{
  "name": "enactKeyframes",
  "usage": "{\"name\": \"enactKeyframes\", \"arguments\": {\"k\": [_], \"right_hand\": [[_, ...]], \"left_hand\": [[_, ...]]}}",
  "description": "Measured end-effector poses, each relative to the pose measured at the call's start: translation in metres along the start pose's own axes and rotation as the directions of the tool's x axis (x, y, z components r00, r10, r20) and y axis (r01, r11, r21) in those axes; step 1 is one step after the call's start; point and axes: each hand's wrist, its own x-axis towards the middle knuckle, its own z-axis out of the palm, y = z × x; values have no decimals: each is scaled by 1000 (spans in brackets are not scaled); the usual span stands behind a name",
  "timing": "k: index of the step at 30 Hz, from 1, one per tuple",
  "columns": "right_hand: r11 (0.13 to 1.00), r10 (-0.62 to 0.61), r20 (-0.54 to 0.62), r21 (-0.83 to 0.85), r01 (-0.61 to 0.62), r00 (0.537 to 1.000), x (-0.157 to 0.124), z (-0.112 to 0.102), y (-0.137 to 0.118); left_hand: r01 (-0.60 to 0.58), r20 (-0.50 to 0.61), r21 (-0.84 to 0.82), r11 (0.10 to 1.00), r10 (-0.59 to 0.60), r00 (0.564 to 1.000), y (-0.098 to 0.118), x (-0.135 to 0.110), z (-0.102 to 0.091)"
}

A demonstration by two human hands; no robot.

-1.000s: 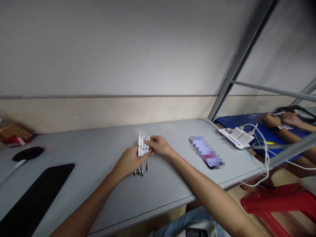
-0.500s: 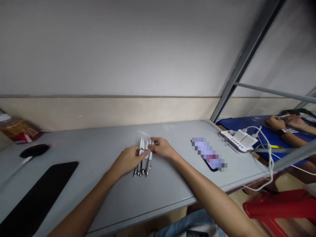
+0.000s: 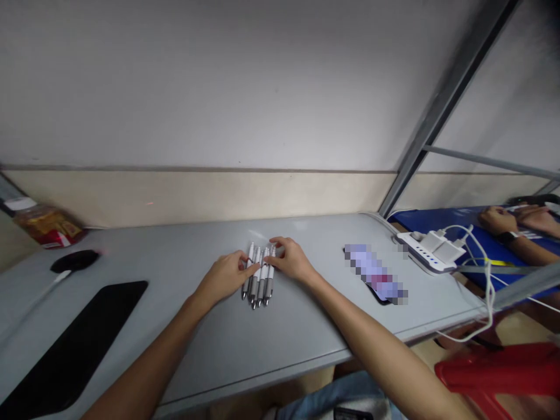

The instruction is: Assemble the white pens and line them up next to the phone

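Note:
Several white pens with silver tips (image 3: 259, 282) lie side by side in a row on the grey table (image 3: 184, 262), tips toward me. My left hand (image 3: 224, 277) rests at the row's left side, its curled fingertips against the outermost pen. My right hand (image 3: 290, 260) sits at the row's upper right, fingers bent over the pens' far ends. Both hands touch the pens and press them together from either side.
A black mat (image 3: 74, 347) and a black mouse (image 3: 74, 260) lie at the left, with a snack jar (image 3: 44, 223) by the wall. Right of the pens are a phone (image 3: 376, 275) and a white power strip (image 3: 431, 252) with cables. Another person's hands (image 3: 518, 223) rest on a blue surface; a red stool (image 3: 503, 370) stands below.
The pens, held as a raised bundle in my left hand, have come down onto the table and spread into a flat row. Both hands have stayed on them.

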Motion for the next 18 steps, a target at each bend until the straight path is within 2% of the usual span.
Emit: {"name": "enactKeyframes", "arguments": {"k": [4,8,18], "right_hand": [[1000,-10,-33,7,10,999,0,-2,-5],[999,-27,-1,30,27,1000,0,-7,-9],[992,-96,27,-83,98,995,1,-3,0]], "left_hand": [[-8,-37,24,1000,8,999,-3,0,2],[-65,-68,55,996,68,995,-7,2,5],[-76,-59,104,992,83,995,-8,3,9]]}}
